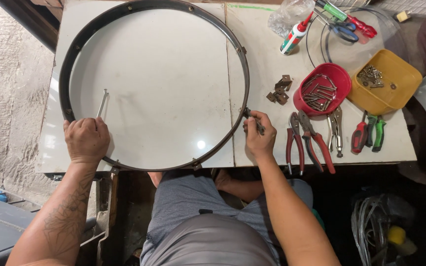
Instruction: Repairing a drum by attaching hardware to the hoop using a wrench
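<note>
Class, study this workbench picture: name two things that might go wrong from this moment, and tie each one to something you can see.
1. The large dark hoop overhangs the table's near edge; if the left hand lets go, it may tip off.
2. The right hand works a small tool at the hoop's rim; a slip could pinch fingers.
3. The red bowl of metal pins sits close by; a nudge may spill it.

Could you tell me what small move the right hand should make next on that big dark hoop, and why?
Probably keep seating the small metal fitting against the large dark metal hoop. The right hand pinches that piece right at the rim, while the left hand steadies the opposite side, holding a thin metal rod. Similar fittings already sit around the rim.
</note>
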